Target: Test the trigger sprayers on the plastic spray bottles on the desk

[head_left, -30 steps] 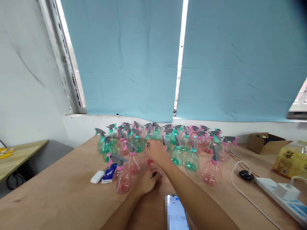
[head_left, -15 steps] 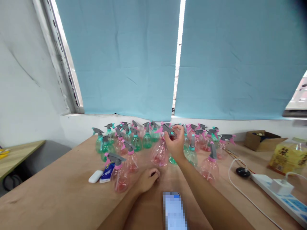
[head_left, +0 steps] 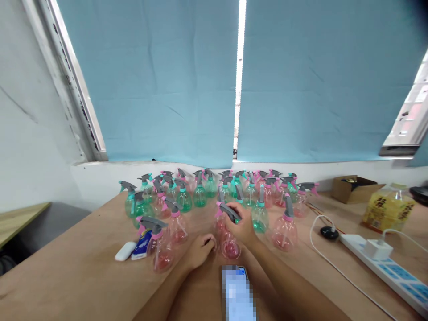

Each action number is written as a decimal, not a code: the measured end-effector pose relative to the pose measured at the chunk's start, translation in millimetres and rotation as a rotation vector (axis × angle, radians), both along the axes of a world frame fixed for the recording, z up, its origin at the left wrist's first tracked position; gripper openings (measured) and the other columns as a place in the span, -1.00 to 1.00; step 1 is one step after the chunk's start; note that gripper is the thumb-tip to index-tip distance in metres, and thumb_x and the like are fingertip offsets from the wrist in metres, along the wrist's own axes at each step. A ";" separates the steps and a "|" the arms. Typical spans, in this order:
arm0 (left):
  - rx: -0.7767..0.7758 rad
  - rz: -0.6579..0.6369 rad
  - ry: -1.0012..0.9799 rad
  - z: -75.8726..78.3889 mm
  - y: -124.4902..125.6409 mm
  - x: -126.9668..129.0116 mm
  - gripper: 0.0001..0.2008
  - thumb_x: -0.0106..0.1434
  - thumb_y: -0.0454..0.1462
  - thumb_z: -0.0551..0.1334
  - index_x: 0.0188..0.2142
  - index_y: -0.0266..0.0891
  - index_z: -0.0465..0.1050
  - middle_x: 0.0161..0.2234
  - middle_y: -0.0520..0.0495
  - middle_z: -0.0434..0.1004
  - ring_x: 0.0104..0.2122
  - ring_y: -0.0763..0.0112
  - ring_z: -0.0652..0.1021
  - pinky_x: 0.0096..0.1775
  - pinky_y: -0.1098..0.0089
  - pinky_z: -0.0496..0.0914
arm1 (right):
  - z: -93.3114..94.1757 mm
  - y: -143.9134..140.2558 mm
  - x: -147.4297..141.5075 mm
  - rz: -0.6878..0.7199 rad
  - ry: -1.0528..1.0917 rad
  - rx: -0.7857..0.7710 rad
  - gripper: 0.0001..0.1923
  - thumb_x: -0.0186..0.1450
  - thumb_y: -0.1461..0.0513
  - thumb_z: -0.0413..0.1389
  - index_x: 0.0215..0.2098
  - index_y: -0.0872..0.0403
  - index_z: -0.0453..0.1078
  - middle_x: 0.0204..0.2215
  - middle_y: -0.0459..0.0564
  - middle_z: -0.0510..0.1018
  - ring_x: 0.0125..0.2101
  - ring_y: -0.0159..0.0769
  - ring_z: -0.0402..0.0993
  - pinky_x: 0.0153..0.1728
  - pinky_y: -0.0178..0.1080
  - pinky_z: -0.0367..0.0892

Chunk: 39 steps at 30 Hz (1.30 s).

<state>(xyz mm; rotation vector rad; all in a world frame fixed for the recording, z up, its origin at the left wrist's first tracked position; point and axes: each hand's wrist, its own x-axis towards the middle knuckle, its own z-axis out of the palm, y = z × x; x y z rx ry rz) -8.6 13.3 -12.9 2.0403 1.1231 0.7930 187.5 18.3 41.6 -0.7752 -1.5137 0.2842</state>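
Observation:
My right hand (head_left: 241, 226) is closed around the grey-and-pink spray head of a pink transparent spray bottle (head_left: 230, 248). The bottle looks tilted, its rounded bottom toward me, with a little pink showing low in it. Part of its neck is hidden by my fingers. Loosely curled, my left hand (head_left: 200, 250) rests on the table just left of that bottle, with nothing visible in it. Further left stand a pink spray bottle (head_left: 163, 258) and another pink one (head_left: 178, 229). On the right are a pink spray bottle (head_left: 285, 234) and a green spray bottle (head_left: 260, 217).
Several more green and pink spray bottles crowd the table's back. A phone (head_left: 238, 292) lies in front of me. Left are a white case (head_left: 125, 251) and a blue packet (head_left: 142, 245). Right are a power strip (head_left: 384, 267), cable, black puck (head_left: 329, 232), cardboard box (head_left: 354, 189) and yellow-labelled jug (head_left: 388, 209).
My right hand has brought the pink spray bottle lower and nearer to me, tilting its bottom forward. My left hand stays curled on the table. The view has shifted slightly right.

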 end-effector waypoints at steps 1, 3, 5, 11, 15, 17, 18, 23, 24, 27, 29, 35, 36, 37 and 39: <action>0.001 -0.001 0.007 -1.4 0.9 -0.3 -0.77 0.25 -0.26 0.03 -0.47 -0.22 0.38 -0.46 0.04 0.48 -0.38 0.37 0.46 -0.29 0.46 0.28 | -3.2 0.9 -1.1 0.013 0.011 -0.012 -0.80 0.19 0.23 0.17 -0.20 0.06 0.45 -0.44 -0.10 0.52 -0.51 -0.36 0.35 -0.45 -0.31 0.30; 0.004 0.004 0.019 -3.8 2.4 -0.7 -0.77 0.26 -0.26 0.03 -0.46 -0.22 0.39 -0.46 0.04 0.48 -0.37 0.37 0.47 -0.30 0.46 0.28 | -8.0 2.8 -2.9 0.063 0.044 -0.051 -0.81 0.19 0.22 0.18 -0.20 0.05 0.46 -0.46 -0.10 0.51 -0.51 -0.35 0.35 -0.46 -0.31 0.30; 0.010 0.015 0.022 -5.2 3.2 -0.7 -0.76 0.26 -0.25 0.03 -0.46 -0.22 0.39 -0.46 0.05 0.47 -0.38 0.38 0.47 -0.31 0.46 0.27 | -10.2 5.2 -3.1 0.193 0.070 -0.128 -0.79 0.19 0.21 0.18 -0.19 0.04 0.48 -0.44 -0.09 0.53 -0.50 -0.34 0.38 -0.44 -0.29 0.33; 0.030 0.012 0.023 -4.1 2.6 -0.1 -0.77 0.24 -0.24 0.04 -0.49 -0.22 0.37 -0.48 0.05 0.46 -0.39 0.39 0.47 -0.32 0.47 0.28 | -1.5 14.2 5.2 0.776 0.078 -0.408 -0.77 0.19 0.24 0.13 -0.18 0.03 0.49 -0.30 -0.04 0.60 -0.41 -0.29 0.54 -0.23 -0.15 0.43; 0.019 0.007 0.023 -4.3 2.3 -1.3 -0.76 0.25 -0.24 0.03 -0.47 -0.22 0.39 -0.45 0.04 0.50 -0.38 0.40 0.48 -0.30 0.48 0.29 | 2.3 16.1 4.5 0.796 0.110 -0.499 -0.83 0.07 0.30 0.10 -0.37 0.07 0.49 -0.51 -0.11 0.54 -0.52 -0.35 0.49 -0.42 -0.30 0.34; 0.018 0.008 0.017 -5.9 2.8 -1.9 -0.76 0.26 -0.24 0.03 -0.45 -0.22 0.40 -0.45 0.04 0.51 -0.37 0.39 0.48 -0.28 0.48 0.30 | 1.4 15.2 1.8 0.783 0.167 -0.514 -0.90 0.02 0.31 0.08 -0.50 0.08 0.44 -0.55 -0.12 0.51 -0.58 -0.38 0.44 -0.48 -0.32 0.29; 0.018 0.006 0.013 -7.0 3.2 -2.0 -0.76 0.27 -0.24 0.03 -0.45 -0.22 0.40 -0.44 0.04 0.51 -0.37 0.39 0.49 -0.28 0.48 0.31 | 0.8 14.4 0.6 0.775 0.189 -0.521 -0.92 0.00 0.30 0.07 -0.53 0.07 0.41 -0.55 -0.12 0.50 -0.59 -0.39 0.42 -0.49 -0.32 0.29; 0.022 0.003 0.004 -11.9 5.7 -2.1 -0.75 0.28 -0.22 0.04 -0.46 -0.22 0.40 -0.44 0.04 0.51 -0.37 0.39 0.49 -0.28 0.48 0.30 | 2.3 10.4 1.1 0.735 0.134 -0.527 -0.78 0.00 0.28 0.06 -0.39 0.05 0.50 -0.60 -0.13 0.50 -0.55 -0.35 0.42 -0.48 -0.31 0.26; 0.022 0.003 0.004 -12.4 6.0 -2.1 -0.75 0.29 -0.22 0.04 -0.45 -0.23 0.40 -0.44 0.04 0.51 -0.36 0.39 0.49 -0.29 0.47 0.30 | 3.2 9.9 1.8 0.731 0.112 -0.527 -0.75 0.01 0.28 0.06 -0.37 0.05 0.51 -0.60 -0.13 0.51 -0.55 -0.34 0.43 -0.49 -0.31 0.25; 0.017 -0.003 0.001 -12.7 6.0 -2.2 -0.74 0.29 -0.22 0.05 -0.44 -0.22 0.41 -0.44 0.04 0.51 -0.36 0.38 0.49 -0.28 0.47 0.30 | 4.2 8.8 2.3 0.724 0.105 -0.527 -0.76 0.02 0.27 0.07 -0.37 0.06 0.52 -0.59 -0.10 0.51 -0.54 -0.34 0.43 -0.48 -0.30 0.24; 0.021 -0.001 -0.005 -12.5 5.8 -2.2 -0.74 0.29 -0.22 0.04 -0.45 -0.22 0.41 -0.45 0.04 0.51 -0.37 0.38 0.49 -0.28 0.46 0.31 | 3.4 8.5 1.2 0.730 0.144 -0.529 -0.79 0.01 0.27 0.06 -0.40 0.07 0.50 -0.58 -0.10 0.51 -0.55 -0.34 0.42 -0.46 -0.29 0.27; 0.023 0.000 -0.008 -13.7 6.9 -1.7 -0.74 0.30 -0.21 0.04 -0.45 -0.22 0.40 -0.45 0.03 0.51 -0.37 0.38 0.49 -0.27 0.47 0.32 | 3.9 6.4 -0.1 0.762 0.144 -0.515 -0.75 0.01 0.29 0.05 -0.36 0.06 0.50 -0.59 -0.13 0.47 -0.56 -0.36 0.40 -0.44 -0.29 0.25; 0.020 0.002 -0.006 -14.2 7.3 -1.7 -0.74 0.31 -0.21 0.04 -0.45 -0.22 0.40 -0.45 0.03 0.51 -0.37 0.38 0.49 -0.27 0.48 0.32 | 4.9 5.7 0.5 0.763 0.130 -0.509 -0.74 0.01 0.29 0.05 -0.35 0.05 0.51 -0.60 -0.13 0.47 -0.55 -0.35 0.40 -0.44 -0.30 0.25; 0.018 0.006 -0.005 -14.5 7.6 -1.8 -0.73 0.31 -0.20 0.05 -0.45 -0.22 0.40 -0.45 0.03 0.51 -0.37 0.39 0.50 -0.27 0.48 0.32 | 5.9 5.0 1.0 0.765 0.120 -0.506 -0.73 0.01 0.29 0.04 -0.34 0.05 0.51 -0.60 -0.13 0.47 -0.55 -0.35 0.39 -0.44 -0.30 0.24; 0.017 0.007 -0.005 -14.6 7.8 -2.0 -0.74 0.31 -0.20 0.05 -0.45 -0.22 0.40 -0.45 0.04 0.51 -0.37 0.39 0.50 -0.27 0.48 0.31 | 7.2 4.2 1.5 0.767 0.116 -0.511 -0.72 0.01 0.29 0.04 -0.33 0.05 0.51 -0.61 -0.13 0.47 -0.55 -0.35 0.39 -0.45 -0.30 0.23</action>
